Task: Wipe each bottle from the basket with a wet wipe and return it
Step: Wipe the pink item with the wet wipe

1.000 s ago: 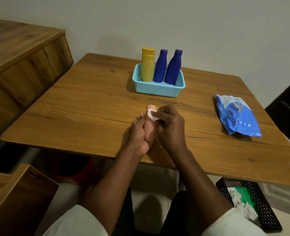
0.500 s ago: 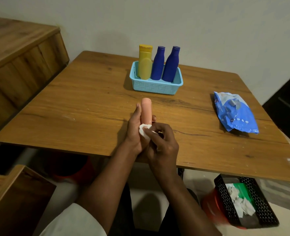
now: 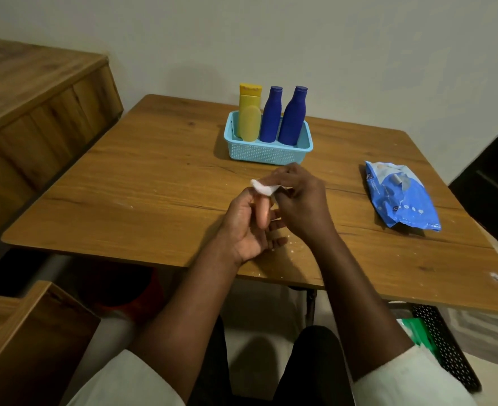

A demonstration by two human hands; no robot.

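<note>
My left hand (image 3: 247,227) holds a small pink bottle (image 3: 263,213) upright above the near middle of the wooden table (image 3: 142,183). My right hand (image 3: 299,200) pinches a white wet wipe (image 3: 263,187) and presses it over the top of that bottle, hiding the cap. Behind them stands a light blue basket (image 3: 266,155) holding a yellow bottle (image 3: 250,112) and two dark blue bottles (image 3: 272,114) (image 3: 293,115), all upright.
A blue pack of wet wipes (image 3: 400,196) lies on the table's right side. Below the table at the right stands a black mesh bin (image 3: 446,347) with used wipes. Wooden furniture (image 3: 37,112) stands along the left, and a wooden piece (image 3: 22,341) at the near left.
My right hand slid the wipe from the bottle's lower body up to its top. My left hand shifted its grip lower on the bottle.
</note>
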